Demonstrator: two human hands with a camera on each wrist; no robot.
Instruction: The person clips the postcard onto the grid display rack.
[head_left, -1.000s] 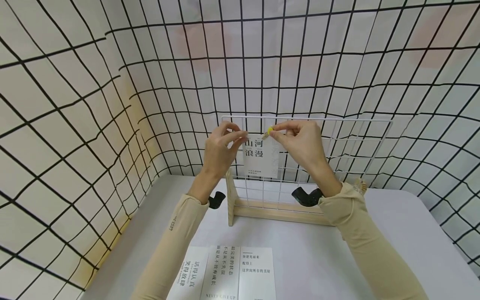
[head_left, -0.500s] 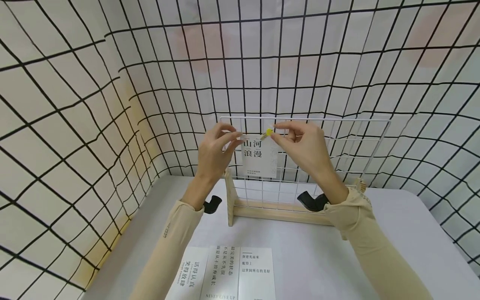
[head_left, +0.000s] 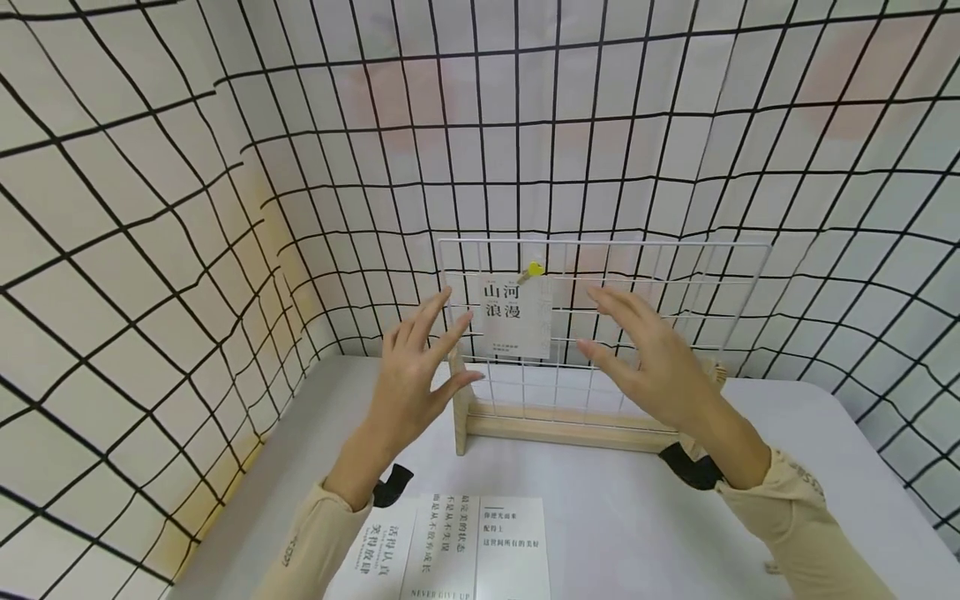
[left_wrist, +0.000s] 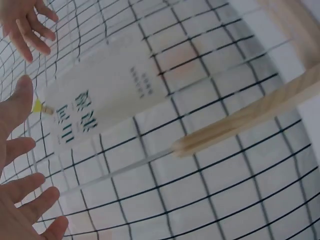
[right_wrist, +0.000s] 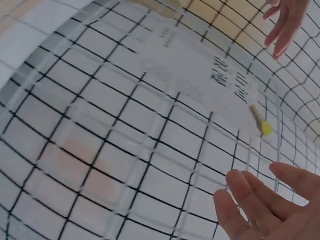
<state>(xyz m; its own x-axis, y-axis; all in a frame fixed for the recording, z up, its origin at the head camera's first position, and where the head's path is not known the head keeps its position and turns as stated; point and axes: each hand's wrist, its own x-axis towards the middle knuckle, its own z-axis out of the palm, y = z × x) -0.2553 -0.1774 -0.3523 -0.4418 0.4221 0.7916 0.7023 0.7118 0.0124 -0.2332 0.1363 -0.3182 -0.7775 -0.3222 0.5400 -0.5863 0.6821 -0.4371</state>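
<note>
1. The card (head_left: 514, 317) hangs upright, long axis vertical, on the white wire rack (head_left: 675, 283), pinned by a yellow clip (head_left: 534, 269).
2. Left hand (head_left: 412, 367) and right hand (head_left: 652, 358), fingers spread, have let go and dropped beside it, holding nothing.

White table (head_left: 787, 467), wood rack (head_left: 555, 421), approx. 3 cards (head_left: 450, 546)

A white card (right_wrist: 200, 80) is seen clipped to the wire grid (right_wrist: 150, 150) by a yellow-headed peg (right_wrist: 261, 122); spread fingers (right_wrist: 250, 200) are held apart from it.
</note>
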